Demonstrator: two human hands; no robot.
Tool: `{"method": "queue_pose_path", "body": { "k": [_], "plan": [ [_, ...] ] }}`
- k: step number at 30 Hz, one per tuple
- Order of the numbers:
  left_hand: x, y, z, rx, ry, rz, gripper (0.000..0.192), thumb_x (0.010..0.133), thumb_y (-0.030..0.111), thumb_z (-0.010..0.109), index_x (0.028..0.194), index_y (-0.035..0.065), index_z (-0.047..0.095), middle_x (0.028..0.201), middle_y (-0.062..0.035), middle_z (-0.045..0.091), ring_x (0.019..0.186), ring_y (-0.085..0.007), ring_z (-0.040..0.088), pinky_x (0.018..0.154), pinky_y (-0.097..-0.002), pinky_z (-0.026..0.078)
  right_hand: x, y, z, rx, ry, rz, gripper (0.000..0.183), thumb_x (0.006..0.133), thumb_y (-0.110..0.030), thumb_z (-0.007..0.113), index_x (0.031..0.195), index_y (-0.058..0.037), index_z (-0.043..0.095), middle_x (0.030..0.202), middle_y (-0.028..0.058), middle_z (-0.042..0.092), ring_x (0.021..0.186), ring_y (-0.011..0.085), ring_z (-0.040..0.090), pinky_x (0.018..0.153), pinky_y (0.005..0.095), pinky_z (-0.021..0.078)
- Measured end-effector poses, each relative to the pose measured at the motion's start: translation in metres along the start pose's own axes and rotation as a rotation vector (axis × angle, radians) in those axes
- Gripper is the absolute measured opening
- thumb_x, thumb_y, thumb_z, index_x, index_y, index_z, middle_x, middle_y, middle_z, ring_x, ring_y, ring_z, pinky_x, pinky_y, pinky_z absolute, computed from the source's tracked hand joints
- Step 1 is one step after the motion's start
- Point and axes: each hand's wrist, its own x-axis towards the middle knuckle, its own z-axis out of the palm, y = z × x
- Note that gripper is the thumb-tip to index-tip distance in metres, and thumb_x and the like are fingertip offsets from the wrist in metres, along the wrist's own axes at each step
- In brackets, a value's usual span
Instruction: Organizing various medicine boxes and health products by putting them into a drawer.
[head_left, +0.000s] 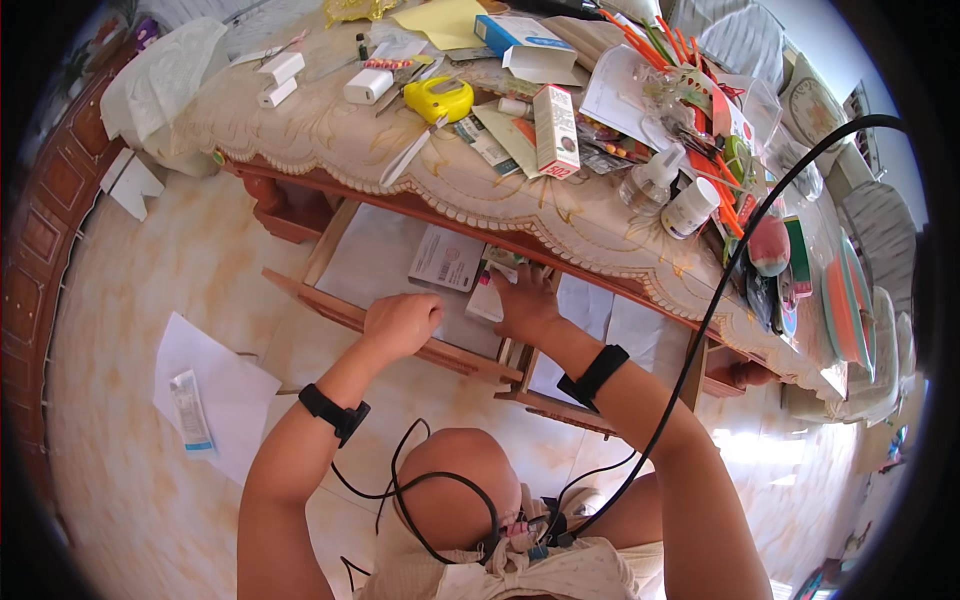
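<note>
My left hand (403, 322) is curled into a loose fist above the front of an open wooden drawer (300, 289). No object shows in it. My right hand (529, 304) reaches into the same drawer with its fingers spread over a small white carton (486, 301). It covers the carton's right end, and I cannot tell whether the fingers grip it. To the left of that carton lies a flat white box (448, 257) with print and a barcode. White paper (367, 259) lines the drawer bottom.
A second open drawer (649, 337) adjoins on the right. Above, a cloth-covered table (315, 142) bears a yellow tape measure (439, 99), a red-and-white carton (556, 131) and bottles (690, 208). A black cable (712, 315) crosses my right arm. Paper with a packet (192, 412) lies on the floor.
</note>
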Motion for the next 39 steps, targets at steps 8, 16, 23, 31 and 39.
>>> {"method": "queue_pose_path", "body": {
  "k": [8, 16, 23, 31, 39],
  "plan": [
    [0.006, 0.010, -0.008, -0.048, -0.042, -0.017, 0.021, 0.082, 0.026, 0.050, 0.089, 0.0093, 0.062, 0.080, -0.0111, 0.062, 0.077, -0.0285, 0.058, 0.067, -0.0362, 0.045, -0.022, 0.035, -0.017, 0.120, -0.026, -0.096, 0.067, 0.066, -0.044, 0.065, 0.119, -0.0082, 0.044, 0.120, 0.0220, 0.041, 0.113, 0.0357, 0.040, 0.087, 0.0454, 0.0387],
    [0.037, 0.014, 0.024, -0.181, -0.274, 0.476, 0.020, 0.080, 0.018, 0.054, 0.091, 0.0025, 0.060, 0.084, -0.0182, 0.060, 0.076, -0.0303, 0.057, 0.067, -0.0340, 0.044, -0.089, 0.030, -0.076, 0.461, -0.238, -0.428, 0.047, 0.079, -0.041, 0.053, 0.109, -0.0045, 0.053, 0.101, 0.0197, 0.057, 0.090, 0.0355, 0.055, 0.077, 0.0421, 0.0440],
    [0.028, 0.042, 0.011, -0.212, -0.343, 0.345, 0.018, 0.079, 0.015, 0.053, 0.087, -0.0004, 0.059, 0.085, -0.0173, 0.061, 0.080, -0.0315, 0.057, 0.070, -0.0357, 0.045, -0.125, 0.029, -0.095, 0.660, -0.063, -0.647, 0.044, 0.082, -0.037, 0.051, 0.113, -0.0058, 0.049, 0.091, 0.0201, 0.058, 0.084, 0.0369, 0.055, 0.071, 0.0411, 0.0436],
    [0.012, 0.125, -0.109, -0.336, 0.473, 0.136, 0.022, 0.079, 0.014, 0.059, 0.097, 0.0017, 0.055, 0.077, -0.0060, 0.059, 0.066, -0.0103, 0.054, 0.058, -0.0242, 0.043, -0.148, 0.055, -0.127, 0.590, 0.112, -0.745, 0.020, 0.082, -0.026, 0.050, 0.086, -0.0074, 0.056, 0.076, 0.0138, 0.059, 0.074, 0.0331, 0.056, 0.063, 0.0415, 0.0435],
    [0.059, 0.164, -0.122, 0.090, 0.556, 0.106, 0.055, 0.072, 0.021, 0.065, 0.117, 0.0015, 0.039, 0.105, -0.0175, 0.051, 0.090, -0.0308, 0.054, 0.075, -0.0380, 0.042, -0.166, 0.074, -0.152, 0.723, 0.319, -0.781, 0.021, 0.081, -0.026, 0.053, 0.087, -0.0067, 0.058, 0.077, 0.0148, 0.060, 0.074, 0.0337, 0.057, 0.063, 0.0425, 0.0435]
  ]
}}
